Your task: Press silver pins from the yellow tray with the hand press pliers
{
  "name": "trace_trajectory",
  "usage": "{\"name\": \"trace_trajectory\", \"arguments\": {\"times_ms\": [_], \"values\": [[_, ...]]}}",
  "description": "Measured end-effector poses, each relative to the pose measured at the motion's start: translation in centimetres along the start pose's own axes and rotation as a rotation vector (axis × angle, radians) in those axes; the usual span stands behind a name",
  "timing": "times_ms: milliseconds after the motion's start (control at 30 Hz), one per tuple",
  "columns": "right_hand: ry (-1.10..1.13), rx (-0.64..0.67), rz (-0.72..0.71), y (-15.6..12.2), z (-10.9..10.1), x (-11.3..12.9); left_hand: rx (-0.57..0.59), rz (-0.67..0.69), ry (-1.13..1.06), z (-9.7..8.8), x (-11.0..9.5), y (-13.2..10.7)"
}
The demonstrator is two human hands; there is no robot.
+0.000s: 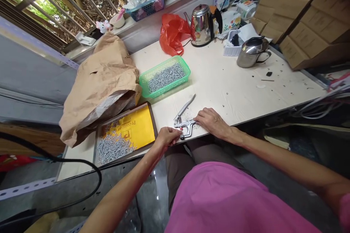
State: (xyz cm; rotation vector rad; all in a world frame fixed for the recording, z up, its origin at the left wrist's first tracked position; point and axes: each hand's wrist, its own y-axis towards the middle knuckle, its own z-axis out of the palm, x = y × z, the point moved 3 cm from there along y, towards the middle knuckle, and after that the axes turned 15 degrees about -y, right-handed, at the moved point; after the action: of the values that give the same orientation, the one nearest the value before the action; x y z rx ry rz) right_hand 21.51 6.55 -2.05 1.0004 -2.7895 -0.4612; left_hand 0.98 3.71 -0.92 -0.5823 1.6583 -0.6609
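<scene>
Left hand (170,137): fingertips drawn together at the lower end of the pliers (187,123), by a small red part; you hide what lies between them, so I cannot tell what you pinch.
Right hand (211,121): fingers curled over the end of one handle, palm down.
Pliers: between your two hands, at the near edge of the table (210,76); the other handle stands spread, pointing away beyond your left hand.
Pinch risk: if your right hand squeezes while your left fingertips sit inside the frame, they could be nipped.
Slip risk: this close to the edge, a loose right grip could let the pliers drop off.
Tray (152,120): just left of your left hand, with loose pins (115,147) heaped at its far-left end; a knock from your left arm (131,185) could spill them.
Basket (169,88): beyond your left hand, holding more pins; a careless reach could tip it.
Yellow sheet (144,125): in the tray, upside down to you; it seems to read "Pr-comfort", ending unsure, with a P-like logo.
Kettle (201,31): well beyond your right hand; its red badge is too small to read.
Cartons (300,14): far to the right of your right hand; faint print, illegible.
</scene>
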Motion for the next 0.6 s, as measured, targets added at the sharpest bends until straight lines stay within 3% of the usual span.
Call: {"name": "trace_trajectory", "arguments": {"times_ms": [233, 600], "values": [[-0.016, -0.004, -0.010, -0.20, 0.07, -0.04, -0.066, 0.018, 0.099, 0.84, -0.47, -0.65], [-0.033, -0.019, -0.048, -0.40, 0.19, -0.15, 0.004, -0.039, 0.139, 0.60, -0.95, -0.18]]}}
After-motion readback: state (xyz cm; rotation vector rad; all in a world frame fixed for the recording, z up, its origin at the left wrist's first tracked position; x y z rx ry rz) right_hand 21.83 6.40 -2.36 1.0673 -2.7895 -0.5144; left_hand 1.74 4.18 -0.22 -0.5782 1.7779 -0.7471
